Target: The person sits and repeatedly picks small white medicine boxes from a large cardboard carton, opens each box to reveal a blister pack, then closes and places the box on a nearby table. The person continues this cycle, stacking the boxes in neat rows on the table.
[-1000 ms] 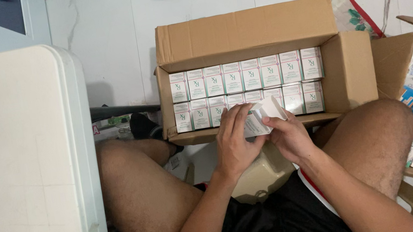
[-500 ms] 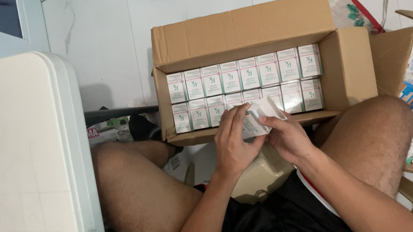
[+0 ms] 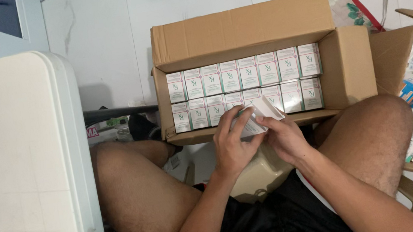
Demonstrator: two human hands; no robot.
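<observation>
- So my left hand (image 3: 233, 147) & right hand (image 3: 284, 137) both closed round one small white box (image 3: 259, 116)
- just in front of the open carton (image 3: 237, 31) w/ rows of same boxes

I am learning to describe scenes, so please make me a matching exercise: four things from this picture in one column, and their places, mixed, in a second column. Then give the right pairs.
Things
1. small white box
2. open carton of white boxes
3. carton of mixed boxes
4. white table

Places
A. at the picture's left edge
B. on the floor, in front of the knees
C. at the picture's right edge
D. held between the left hand and the right hand

Pairs: 1-D, 2-B, 3-C, 4-A
</observation>
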